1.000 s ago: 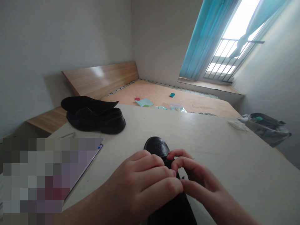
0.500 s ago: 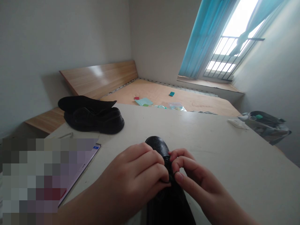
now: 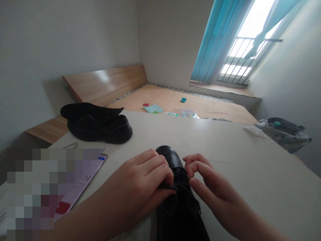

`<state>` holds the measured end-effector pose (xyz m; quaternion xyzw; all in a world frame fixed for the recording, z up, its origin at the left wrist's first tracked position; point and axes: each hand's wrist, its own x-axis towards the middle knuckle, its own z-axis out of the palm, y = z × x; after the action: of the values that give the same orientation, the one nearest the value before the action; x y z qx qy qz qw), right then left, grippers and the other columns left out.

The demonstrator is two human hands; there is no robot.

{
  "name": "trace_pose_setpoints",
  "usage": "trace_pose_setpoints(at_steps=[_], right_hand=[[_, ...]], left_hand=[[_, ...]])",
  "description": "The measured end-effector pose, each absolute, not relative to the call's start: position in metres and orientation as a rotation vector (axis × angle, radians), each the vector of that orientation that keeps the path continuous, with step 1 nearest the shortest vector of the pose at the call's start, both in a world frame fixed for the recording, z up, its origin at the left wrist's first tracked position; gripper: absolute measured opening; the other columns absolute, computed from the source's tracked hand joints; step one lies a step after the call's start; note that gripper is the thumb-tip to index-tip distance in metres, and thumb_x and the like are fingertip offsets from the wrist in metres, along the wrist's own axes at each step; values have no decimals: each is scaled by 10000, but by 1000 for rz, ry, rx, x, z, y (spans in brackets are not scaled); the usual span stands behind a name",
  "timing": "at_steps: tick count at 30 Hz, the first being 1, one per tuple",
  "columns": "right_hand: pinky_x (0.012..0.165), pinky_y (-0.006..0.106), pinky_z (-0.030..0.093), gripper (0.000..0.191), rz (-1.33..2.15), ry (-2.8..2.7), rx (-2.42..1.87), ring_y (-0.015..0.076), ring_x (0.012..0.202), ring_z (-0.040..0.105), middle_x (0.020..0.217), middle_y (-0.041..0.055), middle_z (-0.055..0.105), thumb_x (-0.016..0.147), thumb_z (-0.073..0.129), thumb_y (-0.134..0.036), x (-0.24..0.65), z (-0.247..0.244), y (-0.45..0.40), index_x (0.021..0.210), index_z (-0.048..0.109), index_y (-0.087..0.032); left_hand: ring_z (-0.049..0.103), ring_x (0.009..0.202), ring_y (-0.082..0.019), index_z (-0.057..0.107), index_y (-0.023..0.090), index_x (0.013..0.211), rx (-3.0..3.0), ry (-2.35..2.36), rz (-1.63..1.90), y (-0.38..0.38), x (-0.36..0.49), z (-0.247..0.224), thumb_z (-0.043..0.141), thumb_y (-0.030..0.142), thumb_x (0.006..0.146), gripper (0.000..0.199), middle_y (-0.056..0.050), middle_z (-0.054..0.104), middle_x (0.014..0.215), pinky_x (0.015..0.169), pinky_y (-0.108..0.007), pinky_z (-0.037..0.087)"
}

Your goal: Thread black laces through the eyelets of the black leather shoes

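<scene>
A pale worktop (image 3: pixel 238 157) carries a black shoe (image 3: pixel 170 155) near the person, toe pointing away. Over it — slightly apart — the left hand (image 3: pixel 142 182) and right hand (image 3: pixel 213 184) each pinch a dark lace (image 3: pixel 172 187) between thumb and fingers.

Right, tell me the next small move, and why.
Perhaps draw the left hand gently outward to tension the dark lace: its thumb and fingers pinch that strand over the nearer black shoe, while the right hand has its thumb and forefinger together at the shoe's other side.
</scene>
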<state>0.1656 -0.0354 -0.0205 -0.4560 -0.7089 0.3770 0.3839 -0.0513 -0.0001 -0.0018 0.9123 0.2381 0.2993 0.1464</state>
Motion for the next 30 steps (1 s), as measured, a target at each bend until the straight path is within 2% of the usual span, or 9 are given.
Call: trace_pose_setpoints(at_steps=[2,5,8,11,15,19,22,26,30], right_hand=[[928,304,407,92,913,-1876,-1164,175,1031,513,1013,26,532,921,502,-202,166,-19,-37,837,522,-233],[924,297,413,101,862,-1922,-1175,176,1037,527,1039,32,538,876,537,-147,164,-17,-37,871,583,-237],[886,290,428,121,907,-1861,-1174,170,975,553,991,29,546,862,541,-147,162,-16,-37,812,612,-231],[875,301,435,117,1033,-1739,-1154,176,941,558,959,28,557,872,542,-205,161,-17,-37,764,585,-224],[952,325,414,230,1187,-1586,-1177,193,985,540,980,33,538,886,585,-383,161,-18,-40,720,572,-224],[983,307,421,274,1499,-1366,-1111,203,1152,512,1187,31,511,851,638,-504,164,-18,-45,741,648,-253],[1006,333,411,279,1552,-1295,-1113,233,1256,453,1270,38,506,810,675,-540,167,-19,-47,768,675,-265],[964,355,441,367,1431,-1397,-1193,252,1183,489,1217,68,523,807,646,-592,170,-20,-45,732,648,-232],[948,356,445,400,1351,-1487,-1227,235,1080,521,1128,71,527,824,616,-595,170,-21,-39,698,644,-217]], left_hand=[[496,845,-173,530,185,884,2545,683,839,-1,-50,-2,518,93,913,97,-2,593,879,732,-288,404],[513,865,-151,537,185,890,2420,655,831,-5,-45,-2,453,-10,850,216,1,593,892,745,-259,422],[527,852,-132,556,196,878,2311,666,897,-8,-41,-3,470,10,868,205,17,612,881,748,-243,433],[543,838,-122,591,206,873,2227,667,933,-11,-38,-4,535,30,852,186,30,636,875,756,-240,445],[566,831,-111,617,210,854,2099,654,919,-14,-38,-1,520,-59,699,325,39,639,857,759,-218,460],[528,698,-102,614,212,811,1834,716,819,-15,-38,-1,573,61,770,161,33,595,763,635,-201,443],[476,664,-106,560,197,784,1576,666,738,-14,-36,-5,593,161,814,57,15,543,747,596,-210,410],[417,656,-86,444,187,734,1253,527,703,-11,-33,-9,582,181,835,172,-7,515,834,542,-179,334],[293,563,-69,407,192,727,1198,512,634,-13,-33,-8,538,181,814,158,21,430,755,472,-177,247]])
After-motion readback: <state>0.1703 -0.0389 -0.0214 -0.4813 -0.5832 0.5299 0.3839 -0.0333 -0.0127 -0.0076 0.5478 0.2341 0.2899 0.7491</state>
